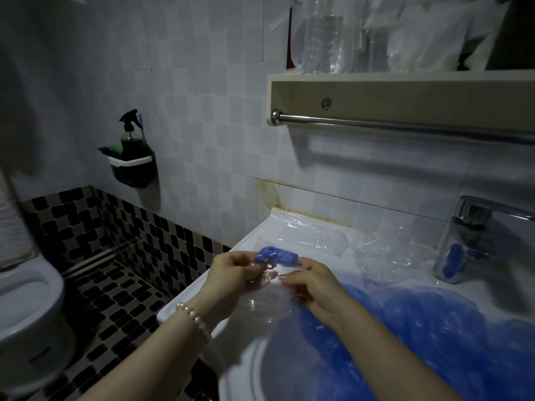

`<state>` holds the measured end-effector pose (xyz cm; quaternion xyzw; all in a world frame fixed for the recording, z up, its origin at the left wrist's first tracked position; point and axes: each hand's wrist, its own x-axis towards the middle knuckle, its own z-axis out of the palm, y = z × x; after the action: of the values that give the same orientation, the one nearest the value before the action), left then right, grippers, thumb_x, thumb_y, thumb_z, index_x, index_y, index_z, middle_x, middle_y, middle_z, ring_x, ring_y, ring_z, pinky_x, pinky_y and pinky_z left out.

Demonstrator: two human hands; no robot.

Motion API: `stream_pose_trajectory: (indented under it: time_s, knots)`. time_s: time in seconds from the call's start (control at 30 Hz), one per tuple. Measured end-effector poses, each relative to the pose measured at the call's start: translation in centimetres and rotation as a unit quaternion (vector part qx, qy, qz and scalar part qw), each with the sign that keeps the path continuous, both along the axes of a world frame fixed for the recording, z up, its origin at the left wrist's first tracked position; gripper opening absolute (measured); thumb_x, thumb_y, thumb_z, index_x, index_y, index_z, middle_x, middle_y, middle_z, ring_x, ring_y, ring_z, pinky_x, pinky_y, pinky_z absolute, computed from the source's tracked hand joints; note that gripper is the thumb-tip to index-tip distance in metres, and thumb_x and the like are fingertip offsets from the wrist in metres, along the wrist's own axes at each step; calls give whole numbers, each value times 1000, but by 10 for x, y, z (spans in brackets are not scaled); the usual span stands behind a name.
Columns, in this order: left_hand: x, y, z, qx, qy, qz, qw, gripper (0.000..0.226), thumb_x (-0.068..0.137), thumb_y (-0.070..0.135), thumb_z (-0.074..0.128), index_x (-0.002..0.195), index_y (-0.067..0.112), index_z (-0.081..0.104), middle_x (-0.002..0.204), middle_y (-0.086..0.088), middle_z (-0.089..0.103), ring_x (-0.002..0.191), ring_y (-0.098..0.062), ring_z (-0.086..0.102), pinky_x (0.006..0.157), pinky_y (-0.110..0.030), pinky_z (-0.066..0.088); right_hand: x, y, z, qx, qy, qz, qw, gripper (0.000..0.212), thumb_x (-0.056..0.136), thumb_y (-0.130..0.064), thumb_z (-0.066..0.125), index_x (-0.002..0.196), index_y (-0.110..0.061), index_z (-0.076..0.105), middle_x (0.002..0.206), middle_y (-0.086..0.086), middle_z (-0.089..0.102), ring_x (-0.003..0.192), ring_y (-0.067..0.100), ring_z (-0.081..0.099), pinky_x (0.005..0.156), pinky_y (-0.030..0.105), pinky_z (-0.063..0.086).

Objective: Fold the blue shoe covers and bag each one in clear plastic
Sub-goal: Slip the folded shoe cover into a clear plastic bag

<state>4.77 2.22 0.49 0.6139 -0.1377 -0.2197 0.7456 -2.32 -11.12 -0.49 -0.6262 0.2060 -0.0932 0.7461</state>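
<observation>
We see the folded blue shoe cover (275,255) lying crosswise, left to right, at the mouth of a clear plastic bag (267,296), bridging our left hand (231,270) and right hand (314,287), each pinching the bag's rim above the counter (185,302).

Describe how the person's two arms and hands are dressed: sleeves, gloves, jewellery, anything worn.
Both forearms are bare, with no sleeves in view, and neither hand is gloved. The left hand has a bracelet of round, pale pearl-like beads at the wrist. The right hand and its wrist show no bracelet or watch. No ring can be made out on either hand.
</observation>
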Motion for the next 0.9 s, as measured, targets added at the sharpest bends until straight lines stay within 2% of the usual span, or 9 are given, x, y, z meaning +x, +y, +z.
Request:
stream_pose_trajectory:
  time_s: [0.1, 0.2, 0.27, 0.37, 0.47, 0.57, 0.63, 0.77, 0.9]
  knots:
    - [-1, 0, 1, 61, -51, 22, 997, 17, 77, -6, 70, 69, 0, 56, 57, -11, 64, 45, -16, 58, 46, -26, 49, -1, 1, 1, 32, -26, 30, 999, 35, 77, 6, 64, 107, -11, 61, 71, 5, 64, 61, 16, 60, 56, 27, 44]
    - [-4, 2, 1, 83, -98, 17, 992, 30, 73, 0, 76, 60, 4, 48, 46, -8, 56, 41, -18, 51, 41, -24, 42, -2, 4, 4, 81, -73, 39, 993, 20, 77, -5, 69, 97, -7, 67, 75, 8, 68, 69, 21, 64, 58, 29, 51]
    - [-6, 2, 1, 83, -97, -5, 992, 25, 77, 1, 73, 62, 2, 52, 48, -9, 59, 38, -16, 48, 39, -22, 40, 1, 2, 1, 54, -72, -18, 996, 11, 79, -10, 70, 89, -5, 70, 72, 10, 70, 64, 19, 64, 63, 30, 52]
    - [-9, 0, 0, 73, -65, -42, 994, 11, 86, -2, 61, 75, -3, 61, 59, -11, 67, 34, -11, 47, 37, -18, 37, 4, -2, -3, 18, -69, -83, 994, 13, 80, -7, 71, 92, -2, 71, 80, 15, 73, 69, 25, 67, 81, 42, 50]
    - [-9, 1, 0, 57, -22, -102, 993, 11, 88, -7, 55, 86, 2, 61, 77, -16, 70, 42, -15, 55, 42, -20, 42, 4, -6, -2, 11, -73, -89, 993, 11, 81, -4, 68, 92, -2, 70, 83, 16, 72, 72, 29, 68, 74, 39, 56]
    - [-6, 2, 0, 60, 16, -141, 988, 15, 89, 10, 61, 102, 3, 58, 88, -15, 71, 72, -27, 69, 57, -32, 53, 1, -10, 0, -24, -56, -38, 997, 9, 84, -1, 64, 83, -6, 71, 77, 13, 72, 73, 25, 67, 66, 31, 56]
    - [-6, 1, 0, 53, 5, -107, 993, 20, 90, 20, 61, 98, 2, 61, 86, -15, 70, 71, -26, 68, 57, -31, 54, -1, -9, 0, -27, -50, -2, 998, 9, 85, -3, 63, 84, -3, 72, 84, 17, 71, 81, 29, 67, 73, 33, 56]
    - [-7, -5, -5, 34, -43, 21, 998, 14, 90, 8, 59, 78, 2, 63, 69, -11, 64, 51, -15, 61, 45, -23, 48, 5, -2, 0, 18, -22, -38, 999, 37, 93, -31, 56, 94, 3, 69, 89, 21, 71, 78, 31, 66, 76, 40, 55]
    - [-3, -2, -10, 53, -99, 110, 988, 12, 89, 9, 62, 79, 3, 62, 61, -6, 61, 47, -12, 54, 43, -21, 45, 2, -8, 3, -1, -22, -112, 994, 35, 99, -29, 46, 89, -6, 71, 74, 9, 65, 67, 20, 59, 64, 30, 48]
